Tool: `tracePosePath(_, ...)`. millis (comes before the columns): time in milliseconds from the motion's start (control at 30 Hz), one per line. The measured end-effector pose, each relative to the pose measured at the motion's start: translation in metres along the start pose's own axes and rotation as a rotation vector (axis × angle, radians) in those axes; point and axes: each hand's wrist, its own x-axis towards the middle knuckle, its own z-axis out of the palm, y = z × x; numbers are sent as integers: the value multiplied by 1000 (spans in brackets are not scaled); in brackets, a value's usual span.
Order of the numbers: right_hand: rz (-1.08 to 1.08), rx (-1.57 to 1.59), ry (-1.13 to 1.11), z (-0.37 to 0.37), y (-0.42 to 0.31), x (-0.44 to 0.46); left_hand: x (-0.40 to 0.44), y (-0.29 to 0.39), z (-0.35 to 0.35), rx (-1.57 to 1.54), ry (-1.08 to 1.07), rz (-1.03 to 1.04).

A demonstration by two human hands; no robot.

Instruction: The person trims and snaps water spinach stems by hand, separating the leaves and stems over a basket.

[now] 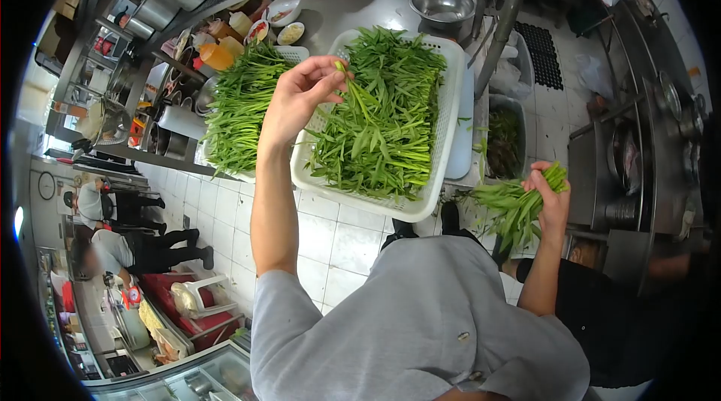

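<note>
Between the thumb and fingers of my left hand (304,97) is a thin stalk of water spinach (363,104), its leaves hanging over the white plastic basket (453,112). Leafy greens of the same kind (390,138) fill that basket, cut stems towards its right side. Off to the right, my right hand (552,202) is closed round a bunch of water spinach (514,206), stem ends up and leaves pointing left and down. A second heap of greens (248,104) lies in another basket left of my left forearm.
A steel bowl (443,3) stands at the back of the counter, sauce bottles (216,54) at the back left. A grey tub (505,138) with dark scraps sits right of the basket. Two people (135,247) stand far left; a dark-clothed person (601,318) is close on my right.
</note>
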Motion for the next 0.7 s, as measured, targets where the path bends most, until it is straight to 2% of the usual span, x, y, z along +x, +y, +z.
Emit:
tracePosePath(133,-60,-311,-26,46,-46,13,1,5,11,-70,-32,-20)
tracePosePath(333,-476,-475,-366,146,-81,43,4,7,47,-24,-138,-24)
tracePosePath(400,-298,-547,-414,172,-81,59,6,5,55,28,-183,-4)
tracePosePath(500,-171,-508,-534,194,-89,75,6,4,64,80,-166,28)
tracePosePath(600,-43,-232,-570,194,-75,86,4,4,58,5,-134,36)
tracePosePath(633,-23,-164,-629,190,-74,90,2,3,55,-7,-76,35)
tracePosePath(700,-2,-41,-583,184,-71,93,0,-1,46,6,24,42)
